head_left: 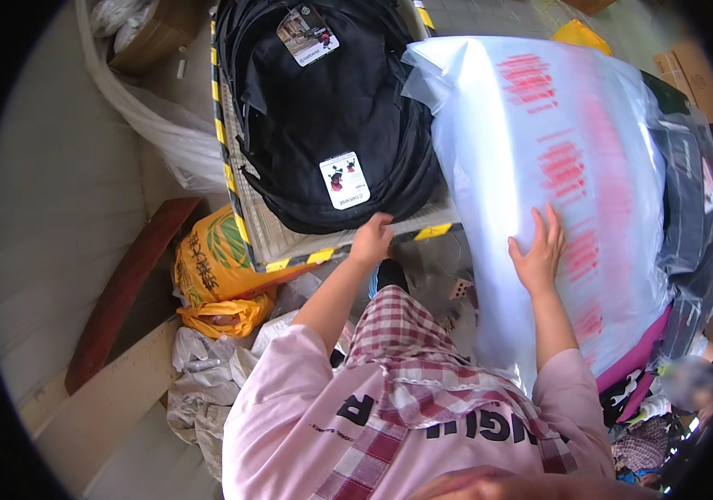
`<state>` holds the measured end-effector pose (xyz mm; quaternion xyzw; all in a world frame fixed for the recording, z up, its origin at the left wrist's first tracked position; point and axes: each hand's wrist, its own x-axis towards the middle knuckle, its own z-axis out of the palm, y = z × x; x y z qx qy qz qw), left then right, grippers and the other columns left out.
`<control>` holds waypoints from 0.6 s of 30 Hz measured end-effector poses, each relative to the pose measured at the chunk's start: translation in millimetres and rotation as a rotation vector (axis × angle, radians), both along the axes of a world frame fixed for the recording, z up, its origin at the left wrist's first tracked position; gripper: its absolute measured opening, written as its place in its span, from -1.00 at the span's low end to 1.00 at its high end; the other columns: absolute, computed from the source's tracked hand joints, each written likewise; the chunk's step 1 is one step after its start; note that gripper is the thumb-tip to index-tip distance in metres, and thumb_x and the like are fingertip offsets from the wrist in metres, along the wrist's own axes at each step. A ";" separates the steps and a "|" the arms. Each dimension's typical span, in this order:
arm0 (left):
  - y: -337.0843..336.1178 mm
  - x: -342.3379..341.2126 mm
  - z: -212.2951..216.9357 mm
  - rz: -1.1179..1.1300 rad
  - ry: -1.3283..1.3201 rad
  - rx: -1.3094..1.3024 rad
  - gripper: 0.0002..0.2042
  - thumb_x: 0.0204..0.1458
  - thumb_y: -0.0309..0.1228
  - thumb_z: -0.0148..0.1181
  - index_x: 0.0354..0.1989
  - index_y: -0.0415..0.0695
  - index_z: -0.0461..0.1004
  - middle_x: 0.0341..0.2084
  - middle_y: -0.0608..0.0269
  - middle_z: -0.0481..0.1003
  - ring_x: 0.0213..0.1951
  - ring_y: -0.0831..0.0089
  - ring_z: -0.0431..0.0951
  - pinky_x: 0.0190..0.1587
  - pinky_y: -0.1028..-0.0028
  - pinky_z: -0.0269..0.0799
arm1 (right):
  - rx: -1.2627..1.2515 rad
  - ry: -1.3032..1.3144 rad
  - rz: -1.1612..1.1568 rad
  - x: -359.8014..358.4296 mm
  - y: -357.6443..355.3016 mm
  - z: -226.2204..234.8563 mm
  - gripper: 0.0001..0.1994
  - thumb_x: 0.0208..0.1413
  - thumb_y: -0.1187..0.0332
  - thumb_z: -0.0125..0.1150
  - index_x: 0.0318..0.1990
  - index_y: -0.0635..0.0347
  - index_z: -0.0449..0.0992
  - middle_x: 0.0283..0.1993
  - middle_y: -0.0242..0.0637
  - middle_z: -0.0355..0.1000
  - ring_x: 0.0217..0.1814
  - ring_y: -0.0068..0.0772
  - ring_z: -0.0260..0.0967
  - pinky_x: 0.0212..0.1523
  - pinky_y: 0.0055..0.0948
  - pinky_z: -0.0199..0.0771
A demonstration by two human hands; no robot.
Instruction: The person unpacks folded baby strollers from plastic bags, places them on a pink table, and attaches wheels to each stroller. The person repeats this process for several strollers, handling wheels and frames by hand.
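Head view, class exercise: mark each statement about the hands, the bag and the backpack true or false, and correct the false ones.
1. The right hand lies flat, fingers spread, on the clear plastic bag with red print. True.
2. The left hand holds the yellow sack. False: it rests at the lower edge of the black backpack, apart from the sack.
3. The backpack lies on a surface edged with yellow-and-black striped tape. True.
4. The backpack carries no tags. False: two card tags show on it.

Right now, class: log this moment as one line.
left hand: at black backpack edge | right hand: flat on clear plastic bag | yellow sack below cart
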<state>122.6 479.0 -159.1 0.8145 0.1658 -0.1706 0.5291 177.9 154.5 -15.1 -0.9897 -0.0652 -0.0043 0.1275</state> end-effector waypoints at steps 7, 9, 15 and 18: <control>29.8 146.4 -107.4 0.076 0.008 0.139 -0.53 -0.08 -0.41 0.28 0.03 -0.20 0.30 -0.21 -0.06 0.48 -0.14 0.00 0.51 -0.07 0.21 0.44 | -0.105 -0.035 -0.003 52.4 18.1 -21.4 -0.24 -0.18 0.35 0.35 0.26 0.14 0.17 0.43 -0.10 -0.05 0.49 0.09 -0.23 0.36 0.07 -0.19; 29.9 178.0 -122.0 0.099 -0.045 0.198 -0.42 -0.12 -0.39 0.32 0.12 -0.18 0.23 -0.08 -0.14 0.39 -0.02 -0.05 0.44 0.03 0.21 0.39 | -0.089 -0.038 0.028 57.6 18.5 -19.9 -0.23 -0.19 0.39 0.33 0.26 0.20 0.15 0.42 -0.06 -0.05 0.49 0.10 -0.22 0.38 0.07 -0.20; -31.4 262.7 -150.0 -0.069 0.331 0.263 0.21 -0.34 0.00 0.50 0.42 -0.02 -0.29 0.36 -0.12 -0.09 0.39 0.05 -0.10 0.34 0.07 -0.06 | -0.080 -0.019 0.042 65.7 12.2 -23.0 -0.25 -0.23 0.33 0.31 0.22 0.23 0.18 0.38 0.09 0.00 0.44 0.24 -0.15 0.35 0.11 -0.15; -69.6 277.3 -191.6 -0.071 0.400 0.467 0.20 -0.35 0.04 0.48 0.43 0.13 -0.29 0.38 -0.22 -0.30 0.41 -0.08 -0.27 0.35 -0.01 -0.16 | -0.064 -0.029 0.072 70.6 10.1 -25.0 -0.26 -0.24 0.31 0.31 0.20 0.23 0.19 0.36 0.11 0.02 0.43 0.28 -0.14 0.34 0.12 -0.11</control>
